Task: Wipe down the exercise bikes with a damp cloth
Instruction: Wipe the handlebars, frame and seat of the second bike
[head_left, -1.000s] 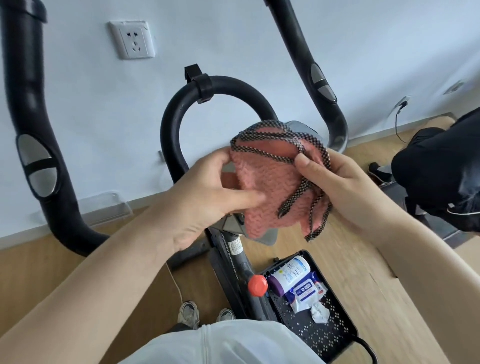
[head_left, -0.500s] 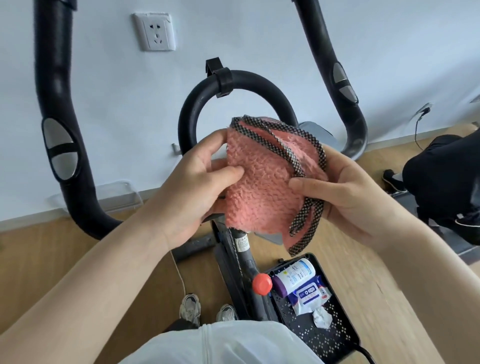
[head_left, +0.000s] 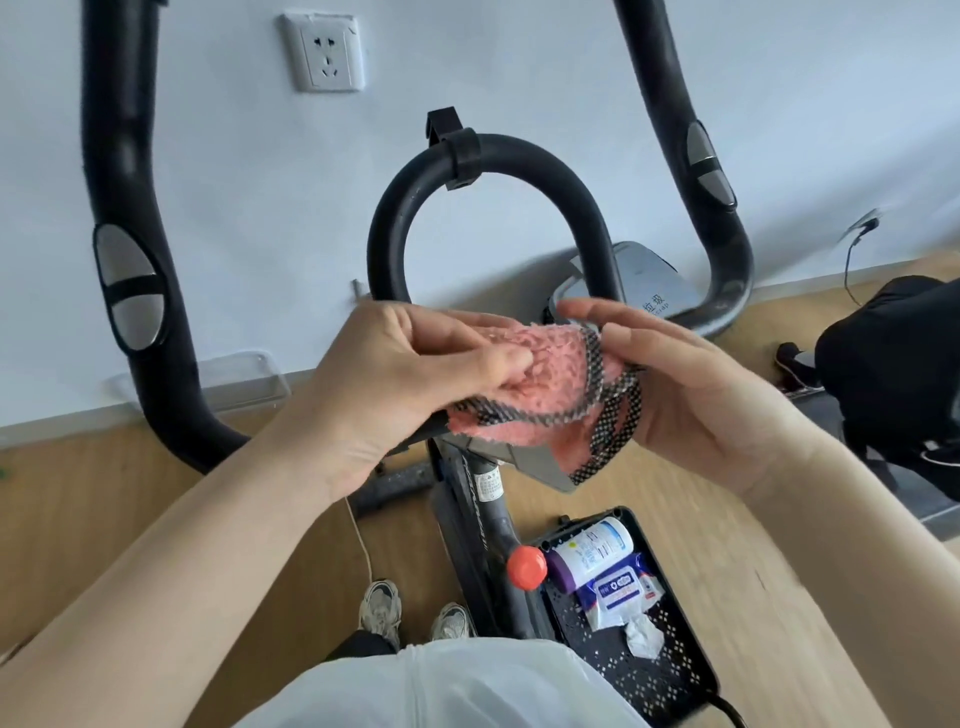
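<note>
Now lower, flatter: cloth (head_left: 545, 376) in pinch grip of left hand (head_left: 395, 379), right hand (head_left: 701, 400)

One head-worn wide-angle view looks forward and steeply down, close over the bike's handlebar (head_left: 488, 171), facing the wall (head_left: 519, 67), with the floor (head_left: 104, 509) below.

The grey panel (head_left: 524, 460) on the bike is mostly buried behind the cloth (head_left: 550, 395), the left hand (head_left: 405, 384) and the right hand (head_left: 691, 395). Both handlebars (head_left: 119, 156) run off the top edge. Print on the bottle (head_left: 592, 551) and wipes pack (head_left: 623, 587) is too tiny to read.
</note>
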